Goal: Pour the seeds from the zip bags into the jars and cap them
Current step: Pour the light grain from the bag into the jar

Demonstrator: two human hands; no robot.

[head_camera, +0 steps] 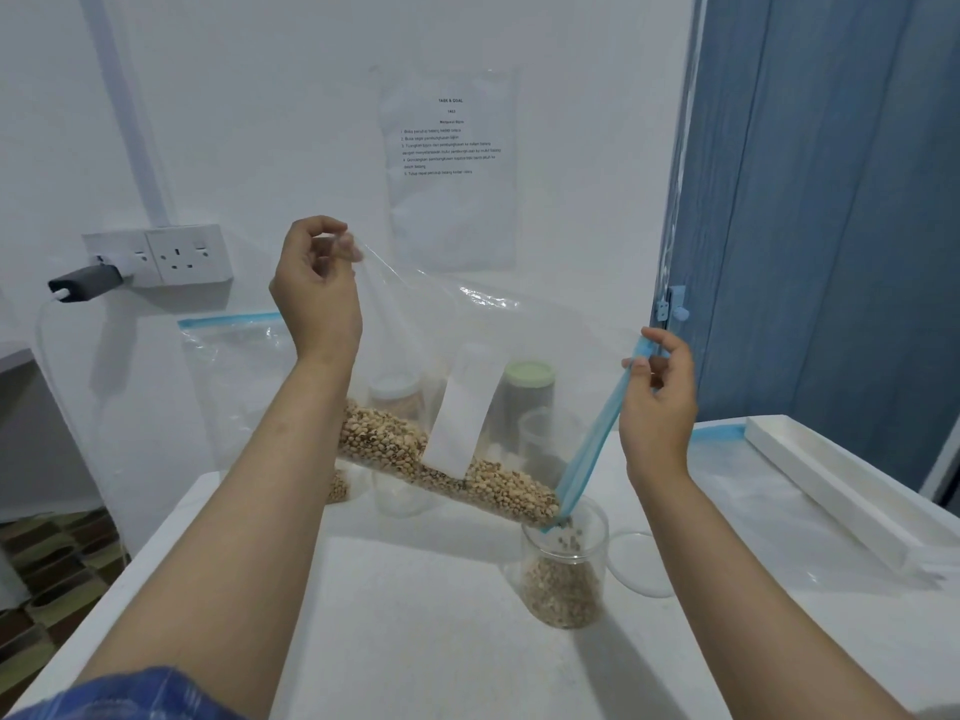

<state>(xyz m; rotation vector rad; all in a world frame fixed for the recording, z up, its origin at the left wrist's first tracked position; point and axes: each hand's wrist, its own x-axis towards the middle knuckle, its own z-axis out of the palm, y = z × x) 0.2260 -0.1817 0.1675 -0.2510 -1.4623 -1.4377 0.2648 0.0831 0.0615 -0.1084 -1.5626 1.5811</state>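
Midway through pouring: left hand [317,288] pinches the zip bag [467,366] bottom corner at 11 o'clock, right hand [657,402] grips its blue zip edge. Seeds [441,465] slide into the open jar [565,569] at 5 o'clock, about half full. Much remains; capping is undone.

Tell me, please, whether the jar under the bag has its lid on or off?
Off: the jar stands open, partly filled, with seeds dropping in from the bag.
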